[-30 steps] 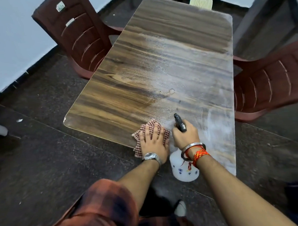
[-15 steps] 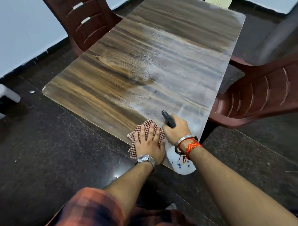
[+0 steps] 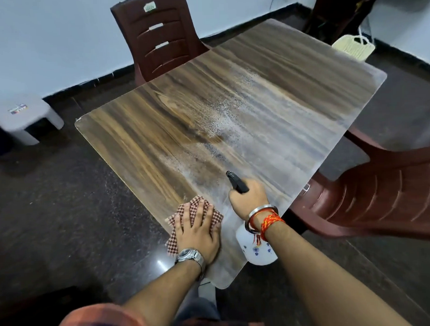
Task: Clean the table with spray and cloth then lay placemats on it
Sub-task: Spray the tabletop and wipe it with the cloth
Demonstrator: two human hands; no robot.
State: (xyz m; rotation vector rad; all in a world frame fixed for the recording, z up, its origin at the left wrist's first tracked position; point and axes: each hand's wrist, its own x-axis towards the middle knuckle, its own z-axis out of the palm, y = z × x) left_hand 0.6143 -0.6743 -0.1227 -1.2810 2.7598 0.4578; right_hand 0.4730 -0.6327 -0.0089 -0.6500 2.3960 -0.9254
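The wood-grain table (image 3: 159, 145) has a band of white spray droplets across its middle and right side. My left hand (image 3: 198, 233) lies flat, fingers spread, on a red-and-white checked cloth (image 3: 194, 206) at the table's near edge. My right hand (image 3: 249, 198) grips the black trigger head of a white spray bottle (image 3: 257, 249), its nozzle pointing out over the table. The bottle's body hangs below my wrist, over the near corner.
A brown plastic chair (image 3: 161, 40) stands at the table's far left side and another chair (image 3: 381, 196) at the right. A grey low stool (image 3: 24, 118) sits on the dark floor at left. A cream woven item (image 3: 352, 48) lies beyond the far corner.
The view has swung left around the near corner of the table. Both hands keep their hold; the cloth and bottle stay at the near edge, with the nozzle now aimed further left.
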